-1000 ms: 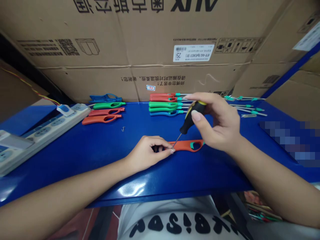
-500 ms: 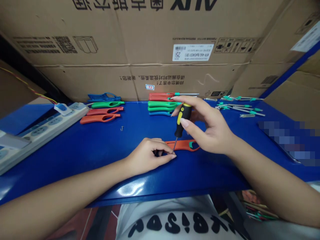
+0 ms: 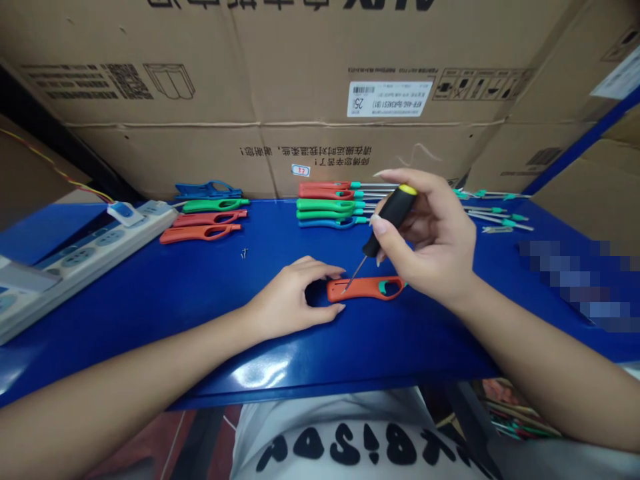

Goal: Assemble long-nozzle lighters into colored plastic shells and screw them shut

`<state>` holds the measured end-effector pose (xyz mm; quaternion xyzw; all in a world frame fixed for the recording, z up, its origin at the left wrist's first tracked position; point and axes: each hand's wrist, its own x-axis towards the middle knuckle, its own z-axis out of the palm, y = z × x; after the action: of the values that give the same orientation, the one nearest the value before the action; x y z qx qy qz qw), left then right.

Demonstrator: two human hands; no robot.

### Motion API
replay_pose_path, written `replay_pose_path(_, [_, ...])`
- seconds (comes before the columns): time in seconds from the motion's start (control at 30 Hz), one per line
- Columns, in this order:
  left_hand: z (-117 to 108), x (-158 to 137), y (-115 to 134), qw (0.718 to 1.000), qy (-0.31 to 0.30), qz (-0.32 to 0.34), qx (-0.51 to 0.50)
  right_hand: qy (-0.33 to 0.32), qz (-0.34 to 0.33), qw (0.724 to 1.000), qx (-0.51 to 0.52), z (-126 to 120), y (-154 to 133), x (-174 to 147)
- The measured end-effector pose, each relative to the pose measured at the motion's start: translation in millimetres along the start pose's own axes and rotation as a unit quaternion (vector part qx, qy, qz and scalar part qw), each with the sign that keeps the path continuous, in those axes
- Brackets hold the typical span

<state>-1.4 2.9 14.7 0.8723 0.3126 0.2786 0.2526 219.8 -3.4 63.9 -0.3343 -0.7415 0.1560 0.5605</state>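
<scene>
An orange lighter (image 3: 363, 288) with a teal trigger lies flat on the blue table in front of me. My left hand (image 3: 295, 297) curves around its left end, thumb and fingers apart, with a gap visible between them and the lighter. In my right hand (image 3: 433, 237) is a black and yellow screwdriver (image 3: 393, 217), held tilted. Its thin tip points down at the left part of the orange body; whether it touches cannot be made out. Several small screws (image 3: 244, 253) lie on the table to the left, beyond my left hand.
Behind stand several long-stemmed lighters (image 3: 325, 205) in red, green and blue. Loose handle shells (image 3: 203, 232) lie at the back left, beside a white power strip (image 3: 85, 260). Metal rods with teal parts (image 3: 500, 213) lie at the back right. A cardboard box (image 3: 300, 120) walls off the back.
My left hand has opened from its pinch at the screwdriver's tip and drawn back slightly. The screwdriver has tilted further right, and my right hand has shifted right with it.
</scene>
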Motion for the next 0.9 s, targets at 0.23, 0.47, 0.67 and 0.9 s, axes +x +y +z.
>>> replay_pose_path(0.23, [3,-1,1,0.999,-0.017,0.041,0.006,0.01,-0.021,0.999,-0.03,6,5,-7])
replay_pose_path(0.47, [5,-2,2,0.999,-0.019,0.043,-0.009,-0.013,-0.031,0.998,-0.045,8,6,-10])
replay_pose_path(0.67, [6,-2,1,0.998,-0.019,0.051,-0.007,-0.015,-0.052,0.997,-0.048,7,5,-9])
replay_pose_path(0.9, [5,-2,2,0.999,-0.019,0.047,-0.019,-0.017,-0.048,0.997,-0.055,9,5,-12])
